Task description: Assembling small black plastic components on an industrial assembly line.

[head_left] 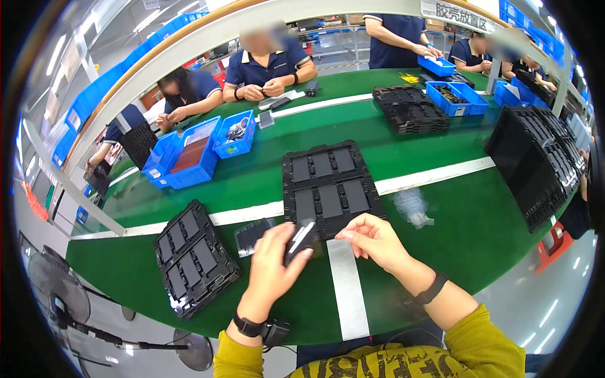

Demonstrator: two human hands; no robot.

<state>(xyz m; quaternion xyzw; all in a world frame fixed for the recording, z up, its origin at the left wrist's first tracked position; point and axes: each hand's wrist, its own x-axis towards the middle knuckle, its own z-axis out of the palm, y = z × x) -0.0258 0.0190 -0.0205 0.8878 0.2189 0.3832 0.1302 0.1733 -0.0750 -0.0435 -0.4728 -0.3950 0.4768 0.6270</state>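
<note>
at a green conveyor workbench [265, 183], a person's left hand [272, 261] grips a small dark rectangular panel [300, 238], fingers curled around its lower end, the piece tilted and held just above the belt. the right hand [373, 239], at 3 o'clock of the panel, has thumb and forefinger pressed together; what they pinch cannot be told. a black tray of six flat panels [329, 186] lies at 12 o'clock of the hands, a stack of similar trays [194, 257] at 9 o'clock. crumpled clear film [413, 206] rests at 2 o'clock, a blue bin [234, 134] farther off at 11 o'clock.
</note>
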